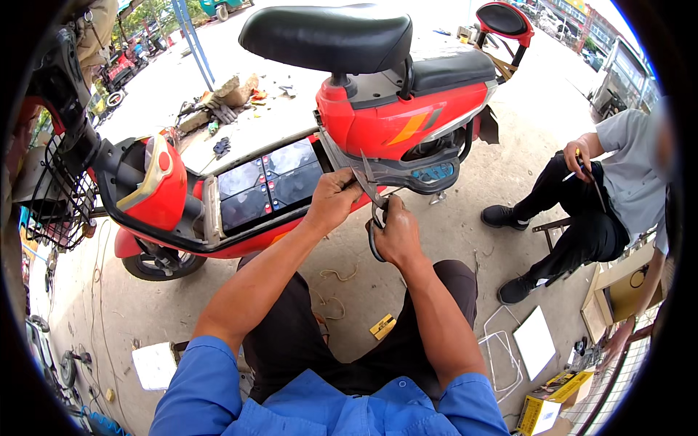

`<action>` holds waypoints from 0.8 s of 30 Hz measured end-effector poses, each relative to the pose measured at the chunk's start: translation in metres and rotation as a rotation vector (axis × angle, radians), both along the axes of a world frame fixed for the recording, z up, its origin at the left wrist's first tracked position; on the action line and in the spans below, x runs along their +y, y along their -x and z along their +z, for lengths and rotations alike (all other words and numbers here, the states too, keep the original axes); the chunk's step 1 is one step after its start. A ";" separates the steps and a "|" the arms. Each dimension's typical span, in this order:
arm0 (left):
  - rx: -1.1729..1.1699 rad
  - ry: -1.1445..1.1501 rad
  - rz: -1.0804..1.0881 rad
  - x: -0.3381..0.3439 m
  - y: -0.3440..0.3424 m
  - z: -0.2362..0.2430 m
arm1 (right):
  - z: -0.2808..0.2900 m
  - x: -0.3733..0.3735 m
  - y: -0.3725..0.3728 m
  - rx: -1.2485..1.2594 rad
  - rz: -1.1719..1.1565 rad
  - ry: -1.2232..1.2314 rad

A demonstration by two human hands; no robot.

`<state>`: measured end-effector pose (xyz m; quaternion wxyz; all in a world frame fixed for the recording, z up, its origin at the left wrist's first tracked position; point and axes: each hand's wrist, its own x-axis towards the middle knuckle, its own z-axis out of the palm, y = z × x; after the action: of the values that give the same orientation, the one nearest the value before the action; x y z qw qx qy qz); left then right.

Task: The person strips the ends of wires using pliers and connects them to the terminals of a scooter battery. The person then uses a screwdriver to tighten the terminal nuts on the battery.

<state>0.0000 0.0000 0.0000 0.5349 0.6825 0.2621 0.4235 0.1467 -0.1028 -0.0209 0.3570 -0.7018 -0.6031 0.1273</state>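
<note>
My right hand [398, 234] grips a pair of scissors [371, 187] by the dark looped handles, with the blades apart and pointing away from me. Close beside the blades, my left hand [334, 199] is closed in a pinch; what its fingers hold is too small to make out. Both hands are in front of a red electric scooter [392, 120], which stands crosswise. Its footboard compartment is uncovered and holds several dark batteries [270, 176] with red and blue terminals.
A seated person [574, 196] at the right holds a yellow-handled tool. On the ground lie a small yellow box [382, 326], a white panel [534, 342] and loose cord [339, 275]. A yellow carton [556, 400] stands at lower right. Rubble [231, 93] lies beyond the scooter.
</note>
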 end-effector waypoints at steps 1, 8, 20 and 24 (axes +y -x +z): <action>-0.012 0.017 -0.007 -0.002 0.000 0.002 | -0.001 0.000 0.000 -0.007 -0.004 -0.014; 0.038 0.068 -0.025 -0.003 0.003 0.006 | -0.002 -0.001 -0.003 -0.009 0.000 -0.014; 0.056 0.021 -0.021 -0.002 0.007 0.006 | -0.008 -0.001 0.000 -0.009 0.007 -0.049; 0.017 0.046 -0.033 -0.004 0.005 0.006 | -0.008 0.000 0.001 0.013 0.005 -0.052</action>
<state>-0.0046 -0.0038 0.0060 0.5552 0.6777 0.2650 0.4028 0.1460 -0.1033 -0.0291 0.3790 -0.6899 -0.6055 0.1171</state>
